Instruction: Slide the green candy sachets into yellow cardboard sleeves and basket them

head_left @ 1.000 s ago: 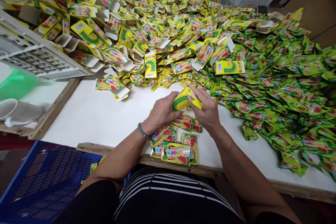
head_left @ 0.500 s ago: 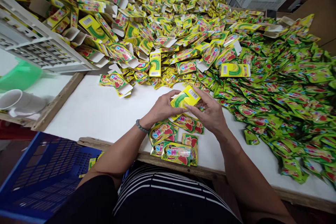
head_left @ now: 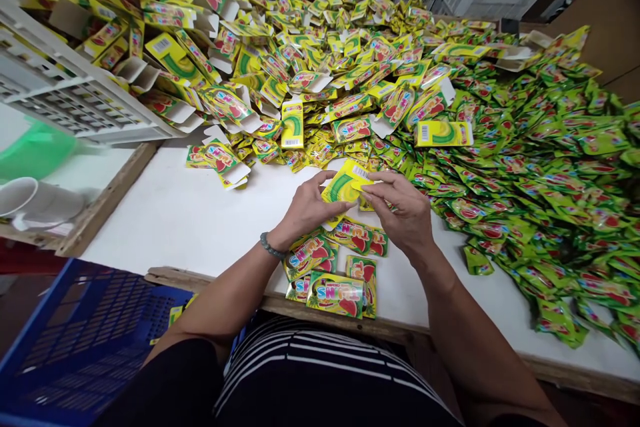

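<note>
My left hand [head_left: 306,208] and my right hand [head_left: 403,209] both grip one small yellow-green carton [head_left: 344,187] above the white table [head_left: 195,213], barcode side up. The left hand's fingers curl round its left end; the right hand pinches its right end. Under my hands lie several closed cartons [head_left: 334,267] with red fruit print, near the front edge. A bead bracelet [head_left: 271,248] is on my left wrist.
A heap of open yellow cartons [head_left: 300,60] covers the far table. Green sachets [head_left: 540,167] spread over the right side. A white plastic crate [head_left: 65,100] leans at left, with a white cup [head_left: 20,197] below it. A blue crate [head_left: 85,340] stands at lower left.
The carton has been turned in my hands from its end to its barcode face, and my right fingers have shifted to pinch its right end.
</note>
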The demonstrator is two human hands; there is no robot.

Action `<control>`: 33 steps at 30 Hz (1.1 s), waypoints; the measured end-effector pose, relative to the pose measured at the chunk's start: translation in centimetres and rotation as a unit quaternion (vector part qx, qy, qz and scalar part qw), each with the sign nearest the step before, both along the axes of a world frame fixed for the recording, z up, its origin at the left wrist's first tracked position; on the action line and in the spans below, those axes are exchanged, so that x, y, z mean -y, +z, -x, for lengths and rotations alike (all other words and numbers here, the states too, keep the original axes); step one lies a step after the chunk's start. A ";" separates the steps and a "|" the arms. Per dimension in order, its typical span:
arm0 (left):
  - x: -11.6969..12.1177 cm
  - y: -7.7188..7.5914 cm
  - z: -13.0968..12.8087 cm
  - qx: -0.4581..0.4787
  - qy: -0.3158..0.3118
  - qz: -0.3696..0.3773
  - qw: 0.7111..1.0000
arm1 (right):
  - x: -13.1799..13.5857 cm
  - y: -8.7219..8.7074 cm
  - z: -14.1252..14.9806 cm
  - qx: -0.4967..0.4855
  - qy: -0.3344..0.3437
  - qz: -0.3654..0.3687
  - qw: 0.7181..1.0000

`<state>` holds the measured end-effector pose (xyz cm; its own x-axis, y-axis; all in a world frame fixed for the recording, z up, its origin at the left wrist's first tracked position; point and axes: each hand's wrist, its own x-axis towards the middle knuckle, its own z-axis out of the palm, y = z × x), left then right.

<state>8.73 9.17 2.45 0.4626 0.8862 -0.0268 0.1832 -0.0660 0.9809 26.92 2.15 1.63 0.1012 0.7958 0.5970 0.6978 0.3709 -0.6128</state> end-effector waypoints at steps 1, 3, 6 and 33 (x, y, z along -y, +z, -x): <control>0.1 0.1 0.0 -0.012 0.002 -0.007 1.000 | 0.0 -0.1 -0.1 0.017 0.001 -0.013 1.000; 0.3 0.5 -0.1 -0.045 -0.002 -0.019 0.999 | 0.0 -0.2 -0.1 0.044 0.006 -0.042 0.998; 0.8 1.3 -0.2 -0.093 -0.010 -0.055 0.994 | 0.0 -0.6 0.0 0.065 0.018 -0.072 0.995; 1.4 1.8 -0.5 0.228 -0.145 0.336 0.902 | -0.3 -0.6 0.3 -0.167 0.024 0.036 0.985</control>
